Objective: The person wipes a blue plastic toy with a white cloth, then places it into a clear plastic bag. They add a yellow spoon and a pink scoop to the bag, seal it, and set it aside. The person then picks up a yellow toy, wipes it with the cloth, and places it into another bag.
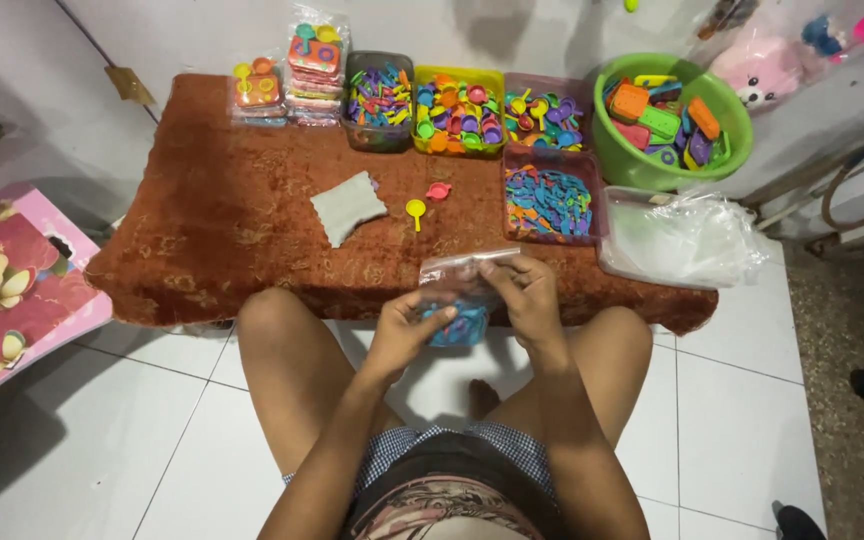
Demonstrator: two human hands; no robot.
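Knees frame both hands at 6 o'clock, just off tabletop [202, 250] near edge. Left hand [404, 335] and right hand [527, 295] each grip closed on small clear bag [460, 300] of blue pieces. Grey cloth [348, 206], yellow scoop [415, 210] at 12 o'clock; open brown cover toward 10. Pile of clear bags [682, 240] at 2 o'clock overhangs right edge.

The counter [212, 215] wears a rust-brown cloth, napped and matt. A small clear plastic bag [462, 290] of glossy blue plastic pieces glints, as does the heap of clear bags [682, 240]. The green basin [677, 170] is smooth plastic. The floor [732, 400] is glossy white tile.
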